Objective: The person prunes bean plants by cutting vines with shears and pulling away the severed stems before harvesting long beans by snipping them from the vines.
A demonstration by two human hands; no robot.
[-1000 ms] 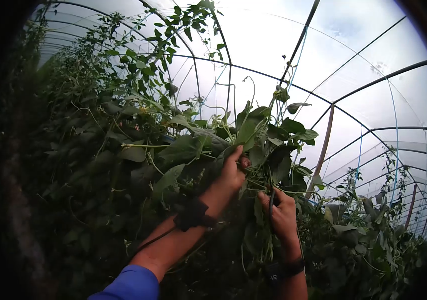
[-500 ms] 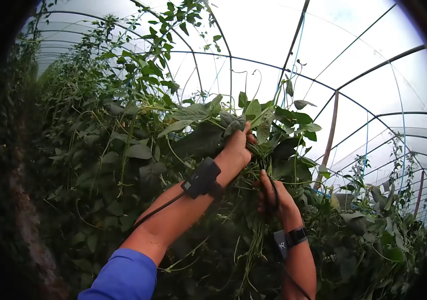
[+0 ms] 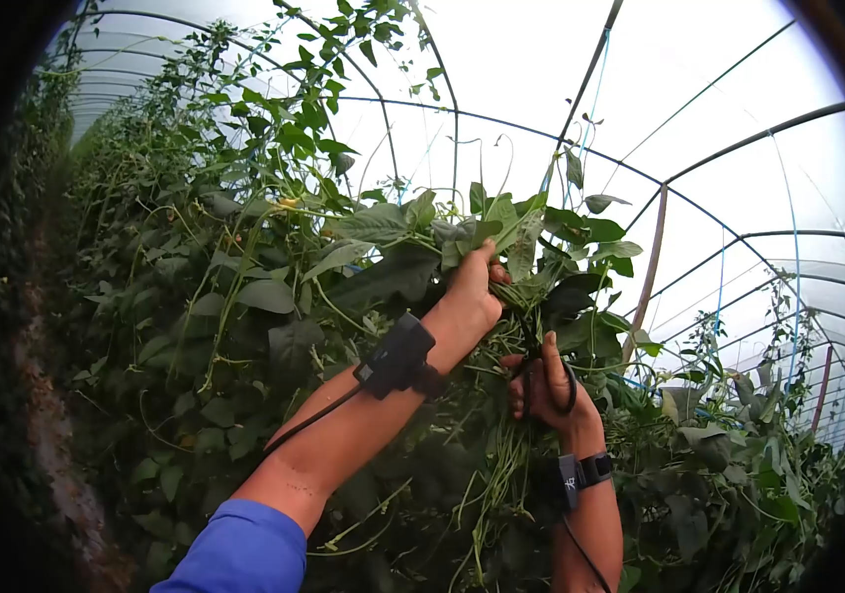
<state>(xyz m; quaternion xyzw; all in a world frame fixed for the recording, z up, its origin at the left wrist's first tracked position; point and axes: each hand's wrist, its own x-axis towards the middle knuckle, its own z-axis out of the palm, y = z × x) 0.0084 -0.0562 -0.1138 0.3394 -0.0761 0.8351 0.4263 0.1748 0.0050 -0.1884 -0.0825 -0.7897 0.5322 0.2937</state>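
Leafy bean vines [image 3: 526, 259] are bunched in front of me at about the height of my raised arms. My left hand [image 3: 474, 287] is closed round the bundled stems, with leaves crowding over its fingertips. Just below and to the right, my right hand [image 3: 553, 390] has its thumb pointing up and its fingers curled. A black cord [image 3: 571, 383] loops by that thumb and runs up toward the gathered stems. Where the cord meets the stems is hard to make out. Long green pods or stems [image 3: 501, 484] hang beneath the bunch.
Dense climbing plants [image 3: 195, 326] fill the left side, with a bare soil strip [image 3: 61, 465] beyond them. Overhead stand curved greenhouse pipes [image 3: 511, 121]; a brown post [image 3: 650, 272] leans at right. Blue strings [image 3: 796, 267] hang down. Black devices with cables sit on both forearms.
My right hand has turned, its thumb now lifted upright away from the stems, and the cord loop shows wider. My left hand keeps its hold on the vines.
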